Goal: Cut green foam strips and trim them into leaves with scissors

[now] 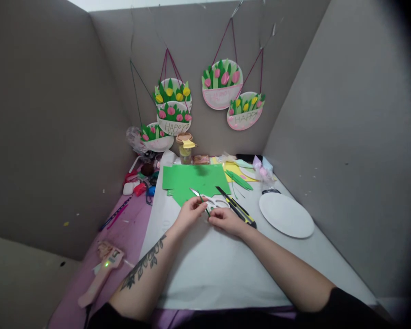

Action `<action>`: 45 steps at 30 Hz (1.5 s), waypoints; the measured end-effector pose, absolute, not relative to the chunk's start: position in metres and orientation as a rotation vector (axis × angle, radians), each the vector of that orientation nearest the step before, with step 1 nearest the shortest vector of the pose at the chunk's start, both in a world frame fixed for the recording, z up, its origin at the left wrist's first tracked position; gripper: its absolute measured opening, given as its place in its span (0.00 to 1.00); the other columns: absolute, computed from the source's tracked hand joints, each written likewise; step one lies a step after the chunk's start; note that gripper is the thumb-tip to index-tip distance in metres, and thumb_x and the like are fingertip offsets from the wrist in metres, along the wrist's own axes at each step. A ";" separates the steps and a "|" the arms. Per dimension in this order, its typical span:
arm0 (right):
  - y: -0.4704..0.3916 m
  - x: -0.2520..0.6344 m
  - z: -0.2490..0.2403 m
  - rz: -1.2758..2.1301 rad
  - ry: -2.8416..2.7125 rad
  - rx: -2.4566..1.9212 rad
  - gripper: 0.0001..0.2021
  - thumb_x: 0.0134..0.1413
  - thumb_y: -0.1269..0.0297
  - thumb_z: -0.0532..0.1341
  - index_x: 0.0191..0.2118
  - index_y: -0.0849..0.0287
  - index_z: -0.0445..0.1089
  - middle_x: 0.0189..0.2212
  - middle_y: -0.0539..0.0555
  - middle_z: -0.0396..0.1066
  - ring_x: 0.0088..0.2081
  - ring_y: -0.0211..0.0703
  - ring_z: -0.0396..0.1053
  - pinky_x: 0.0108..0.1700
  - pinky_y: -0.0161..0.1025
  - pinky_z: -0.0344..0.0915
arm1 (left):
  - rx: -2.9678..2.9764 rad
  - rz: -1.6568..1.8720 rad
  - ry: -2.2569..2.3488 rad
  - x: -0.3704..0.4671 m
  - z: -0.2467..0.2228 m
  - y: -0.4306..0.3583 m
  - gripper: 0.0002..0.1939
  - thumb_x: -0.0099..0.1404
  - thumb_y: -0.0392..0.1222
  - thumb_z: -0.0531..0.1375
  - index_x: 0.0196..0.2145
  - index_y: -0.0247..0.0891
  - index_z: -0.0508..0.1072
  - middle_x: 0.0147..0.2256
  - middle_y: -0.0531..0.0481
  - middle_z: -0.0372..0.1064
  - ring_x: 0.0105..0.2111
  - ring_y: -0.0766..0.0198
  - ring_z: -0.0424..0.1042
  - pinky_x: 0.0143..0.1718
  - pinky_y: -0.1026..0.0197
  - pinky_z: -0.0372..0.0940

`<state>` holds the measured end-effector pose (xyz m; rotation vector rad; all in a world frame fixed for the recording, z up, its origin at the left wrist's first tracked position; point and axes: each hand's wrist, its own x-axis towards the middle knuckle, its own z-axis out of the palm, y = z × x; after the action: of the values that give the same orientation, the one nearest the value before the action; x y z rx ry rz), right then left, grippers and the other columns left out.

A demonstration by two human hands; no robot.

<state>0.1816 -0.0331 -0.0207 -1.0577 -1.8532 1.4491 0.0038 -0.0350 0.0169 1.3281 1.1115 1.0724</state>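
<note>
Between my two hands is a thin, dark green paper strip (201, 197), standing at a slant. My left hand (192, 209) pinches it near the middle with thumb and fingertips. Its lower end is in the fingers of my right hand (226, 219). Just behind the hands lie scissors (222, 204) with white handles, partly covered by the fingers, their blades pointing left. A black and yellow utility knife (238, 208) lies beside my right hand. Green paper sheets (195, 178) are spread beyond the hands. Cut green paper leaves (239, 180) lie to their right.
A white paper plate (286, 214) lies at the right. A lidded jar (185, 151) stands at the back wall, under several hanging paper-plate flower baskets (222, 84). On the left are pens (116, 214), small clutter (140, 183) and a pink device (104, 272) with a green light.
</note>
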 end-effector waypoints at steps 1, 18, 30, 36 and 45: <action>-0.033 0.181 -0.022 1.436 -1.859 -1.058 0.14 0.52 0.57 0.60 0.23 0.58 0.61 0.15 0.43 0.54 0.19 0.32 0.53 0.22 0.32 0.47 | 1.324 1.071 1.116 0.003 0.016 -0.034 0.18 0.54 0.49 0.64 0.39 0.34 0.75 0.29 0.50 0.70 0.26 0.68 0.63 0.27 0.65 0.58; -0.033 0.179 -0.027 1.598 -1.621 -0.998 0.18 0.50 0.48 0.59 0.28 0.61 0.67 0.18 0.46 0.65 0.15 0.30 0.53 0.17 0.30 0.48 | 1.222 1.048 1.028 -0.007 0.005 -0.024 0.23 0.50 0.52 0.67 0.41 0.34 0.77 0.23 0.54 0.65 0.22 0.71 0.59 0.26 0.65 0.54; -0.035 0.160 -0.034 1.061 -1.773 -1.182 0.12 0.53 0.64 0.54 0.20 0.57 0.58 0.15 0.45 0.60 0.20 0.34 0.57 0.24 0.32 0.54 | 1.213 1.142 1.053 -0.003 0.005 -0.020 0.14 0.48 0.46 0.64 0.31 0.34 0.74 0.18 0.58 0.60 0.18 0.72 0.57 0.22 0.66 0.51; -0.032 0.159 -0.038 0.955 -1.811 -1.226 0.13 0.53 0.66 0.54 0.19 0.57 0.59 0.15 0.45 0.59 0.21 0.35 0.56 0.27 0.32 0.52 | 1.224 1.181 1.097 -0.001 0.004 -0.020 0.13 0.48 0.45 0.64 0.31 0.35 0.74 0.20 0.57 0.61 0.20 0.72 0.59 0.22 0.67 0.54; -0.033 0.159 -0.038 0.958 -1.835 -1.226 0.12 0.53 0.65 0.55 0.20 0.57 0.59 0.16 0.45 0.60 0.21 0.34 0.56 0.26 0.32 0.51 | 1.237 1.194 1.147 -0.006 -0.004 -0.011 0.12 0.47 0.47 0.64 0.25 0.36 0.69 0.18 0.57 0.60 0.20 0.70 0.60 0.21 0.68 0.54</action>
<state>0.1588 -0.0329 -0.0378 -1.2260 -1.8346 0.9581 -0.0057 -0.0108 -0.0036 1.2373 1.1471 1.1937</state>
